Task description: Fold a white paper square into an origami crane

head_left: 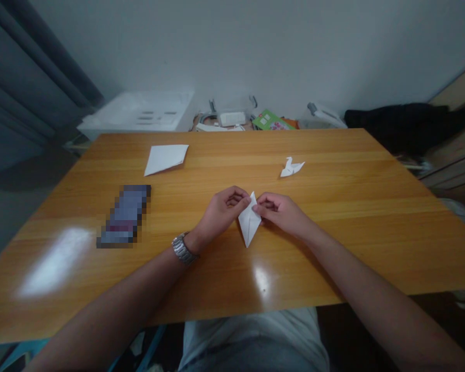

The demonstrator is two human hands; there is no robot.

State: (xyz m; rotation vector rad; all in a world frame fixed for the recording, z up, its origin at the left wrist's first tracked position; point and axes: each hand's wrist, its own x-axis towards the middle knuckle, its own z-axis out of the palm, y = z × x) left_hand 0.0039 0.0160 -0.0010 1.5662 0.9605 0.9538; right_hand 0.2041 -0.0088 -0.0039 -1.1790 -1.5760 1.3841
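Note:
A white folded paper [249, 225], shaped like a narrow diamond with a crease down its middle, is held between my two hands over the wooden table. My left hand [227, 205] pinches its upper left edge, thumb on the front face. On the opposite edge, my right hand [281, 211] grips the paper between thumb and fingers. Some fingertips are hidden behind the paper. Beyond my right hand stands a small white origami bird [292, 167].
White paper sheets [166, 159] lie at the table's far left. Nearer on the left is a pixelated phone-like device [124, 216]. Behind the wooden table [372, 217] are a white bin [139, 113], a green booklet [272, 121] and dark cloth [406, 121].

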